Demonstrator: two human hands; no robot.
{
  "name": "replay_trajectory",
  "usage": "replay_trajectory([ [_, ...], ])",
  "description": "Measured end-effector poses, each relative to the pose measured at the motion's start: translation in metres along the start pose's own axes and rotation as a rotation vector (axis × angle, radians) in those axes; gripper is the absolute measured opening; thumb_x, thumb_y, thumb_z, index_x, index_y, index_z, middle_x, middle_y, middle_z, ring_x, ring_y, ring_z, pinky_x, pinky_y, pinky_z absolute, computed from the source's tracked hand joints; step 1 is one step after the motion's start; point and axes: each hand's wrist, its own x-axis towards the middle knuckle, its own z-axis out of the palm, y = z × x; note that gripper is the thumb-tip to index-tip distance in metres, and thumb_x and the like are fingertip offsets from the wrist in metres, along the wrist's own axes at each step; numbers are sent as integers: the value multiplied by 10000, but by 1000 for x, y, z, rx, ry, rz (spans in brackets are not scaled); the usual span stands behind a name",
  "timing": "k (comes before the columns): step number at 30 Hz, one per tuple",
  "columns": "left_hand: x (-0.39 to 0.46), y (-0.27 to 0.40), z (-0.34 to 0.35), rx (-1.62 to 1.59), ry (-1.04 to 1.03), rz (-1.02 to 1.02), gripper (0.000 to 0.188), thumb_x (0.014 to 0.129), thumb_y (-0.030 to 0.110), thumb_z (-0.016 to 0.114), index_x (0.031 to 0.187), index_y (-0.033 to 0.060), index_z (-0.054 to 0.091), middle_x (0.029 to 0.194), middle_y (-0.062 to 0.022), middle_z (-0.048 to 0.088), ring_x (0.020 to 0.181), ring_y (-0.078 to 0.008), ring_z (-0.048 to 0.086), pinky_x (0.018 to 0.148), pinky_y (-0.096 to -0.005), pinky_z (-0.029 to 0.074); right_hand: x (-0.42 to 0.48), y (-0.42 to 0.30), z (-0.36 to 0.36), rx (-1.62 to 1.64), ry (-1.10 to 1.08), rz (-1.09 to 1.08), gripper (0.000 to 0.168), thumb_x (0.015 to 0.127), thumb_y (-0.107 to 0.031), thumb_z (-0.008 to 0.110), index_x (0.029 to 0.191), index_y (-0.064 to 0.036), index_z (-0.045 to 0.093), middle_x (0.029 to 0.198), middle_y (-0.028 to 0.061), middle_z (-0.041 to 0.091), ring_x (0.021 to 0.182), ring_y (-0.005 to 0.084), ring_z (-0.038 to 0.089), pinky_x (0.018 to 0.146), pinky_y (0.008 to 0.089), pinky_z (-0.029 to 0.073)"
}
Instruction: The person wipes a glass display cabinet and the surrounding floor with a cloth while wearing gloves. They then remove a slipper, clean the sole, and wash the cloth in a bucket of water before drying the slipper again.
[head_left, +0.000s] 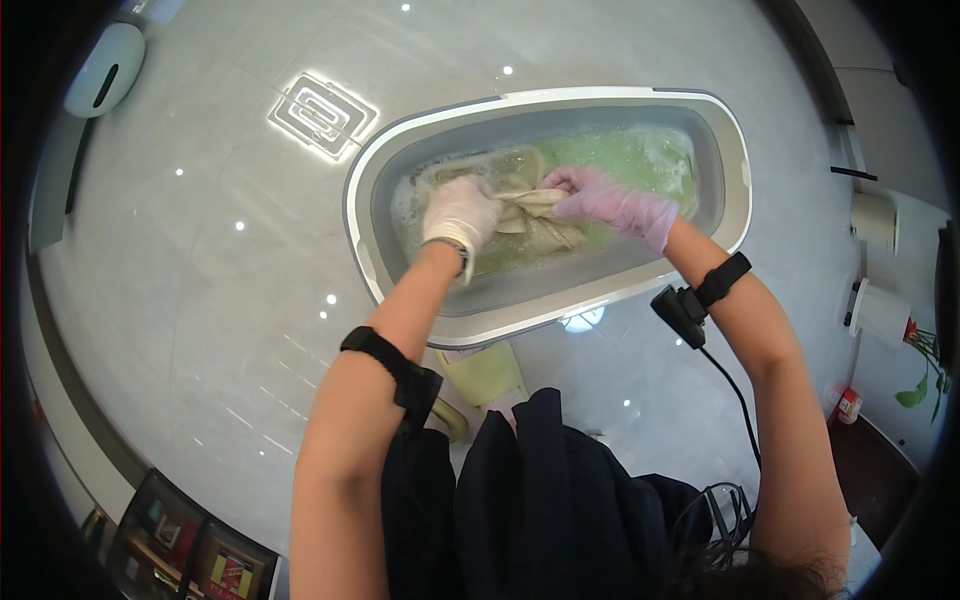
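Observation:
A beige cloth (536, 214) lies bunched and wet in a grey and white plastic basin (551, 326). Greenish soapy water (619, 154) surrounds it, with foam at the right end. My left hand (459, 214), in a whitish glove, is closed on the cloth's left part, slightly blurred. In a pink glove, my right hand (592, 195) pinches the cloth's upper right part between thumb and fingers. The cloth's lower portion is partly under the water.
The basin stands on a glossy grey tiled floor (202, 300). A green slipper (484, 375) is just below its near rim. From the device strapped to my right forearm (679, 307) hangs a black cable (735, 382). A glass-fronted cabinet (195, 540) stands at lower left.

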Motion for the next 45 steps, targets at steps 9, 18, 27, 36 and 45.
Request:
replay_trajectory([
  [9,-5,-4,27,734,107,387,111,809,136,574,872,99,658,924,-124,666,878,-279,646,768,-402,494,1,-7,41,-1167,-119,-296,248,791,-222,614,1016,-122,640,928,118,658,879,301,631,788,390,495],
  [18,-8,-12,27,1125,10,362,181,794,93,589,952,99,678,901,-68,680,882,-195,646,734,-321,475,4,1,20,-1453,27,-202,146,806,-227,613,928,-163,661,859,70,674,873,245,647,820,380,457],
  [27,-64,-6,-39,585,67,322,231,770,14,574,974,45,677,961,-176,657,991,-330,611,849,-369,497,-75,-27,-31,-1121,181,-109,171,817,-111,595,977,-68,639,973,139,618,937,338,581,851,377,461],
  [36,-231,137,-208,558,421,436,278,744,-9,527,948,68,700,949,-195,659,915,-345,631,830,-377,502,-222,-214,-71,-998,504,-716,176,781,-5,620,954,-37,631,941,139,582,915,319,585,826,376,474],
  [45,-371,235,-304,751,1005,687,289,775,52,575,1051,24,653,1001,-158,672,949,-267,642,843,-319,486,-378,-374,-101,-1352,867,-1080,92,761,-72,634,839,-34,667,783,181,628,760,312,606,685,377,482],
])
